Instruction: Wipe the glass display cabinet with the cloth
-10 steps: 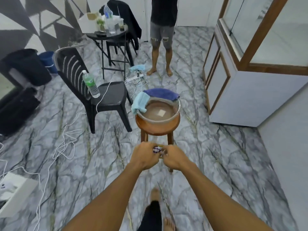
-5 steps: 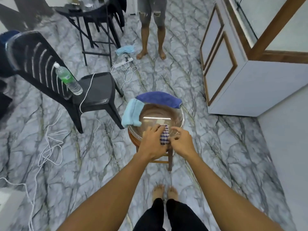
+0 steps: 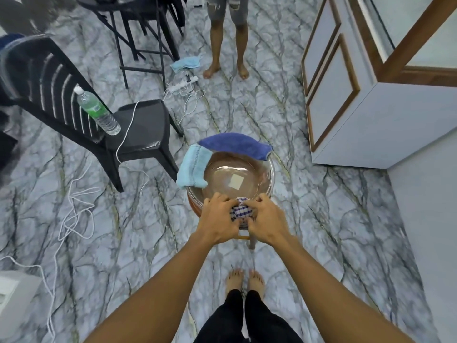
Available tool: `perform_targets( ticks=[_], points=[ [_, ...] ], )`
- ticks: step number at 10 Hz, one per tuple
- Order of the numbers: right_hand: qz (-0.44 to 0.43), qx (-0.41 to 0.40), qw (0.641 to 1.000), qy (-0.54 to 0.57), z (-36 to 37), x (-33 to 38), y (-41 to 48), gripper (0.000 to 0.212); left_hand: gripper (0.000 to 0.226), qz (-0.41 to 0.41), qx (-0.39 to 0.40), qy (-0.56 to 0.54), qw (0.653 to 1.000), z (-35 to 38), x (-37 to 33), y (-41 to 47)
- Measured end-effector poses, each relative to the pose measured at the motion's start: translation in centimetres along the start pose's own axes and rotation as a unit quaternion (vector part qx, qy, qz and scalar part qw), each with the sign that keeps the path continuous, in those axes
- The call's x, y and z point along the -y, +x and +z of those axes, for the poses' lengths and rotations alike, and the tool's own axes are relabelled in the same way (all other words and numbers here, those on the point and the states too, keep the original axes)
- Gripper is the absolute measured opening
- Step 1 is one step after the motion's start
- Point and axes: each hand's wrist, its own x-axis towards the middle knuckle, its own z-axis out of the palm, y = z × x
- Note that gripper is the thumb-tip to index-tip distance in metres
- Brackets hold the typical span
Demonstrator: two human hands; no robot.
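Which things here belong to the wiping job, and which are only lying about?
For the job: checked cloth, gripped by left hand and right hand; bowl; glass cabinet.
Lying about: bottle, black chair, power strip, white cables.

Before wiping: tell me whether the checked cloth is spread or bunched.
Bunched: the checked cloth is wadded between left hand and right hand.

Cool, even indoor light fell from overhead, and a pale square of glare lay in the bowl (image 3: pixel 272 169). Shadows were soft, darkest under the chair (image 3: pixel 141 129). The left hand (image 3: pixel 220 219), right hand (image 3: pixel 268 220) and checked cloth (image 3: pixel 241 211) were sharp. The upper-left corner was smeared, and the cabinet (image 3: pixel 395 125) edges leaned with wide-angle distortion.
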Motion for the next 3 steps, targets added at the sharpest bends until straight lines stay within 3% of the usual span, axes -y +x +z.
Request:
perform_targets(
  ticks=[1,2,3],
  points=[
    [-0.012,-0.013,1.000,0.021,0.3,0.0,-0.4,0.051,0.052,0.009,-0.005,-0.003,1.000,-0.4,-0.3,-0.6],
    [-0.033,-0.078,0.993,0.082,-0.6,-0.5,-1.5,0.050,0.049,0.037,-0.127,-0.028,0.991,-0.8,-1.0,-0.9],
    [0.011,-0.112,0.978,0.174,0.3,-3.0,-5.4,0.040,0.031,0.140,-0.198,-0.138,0.960,1.1,-3.5,-4.8]
  ],
)
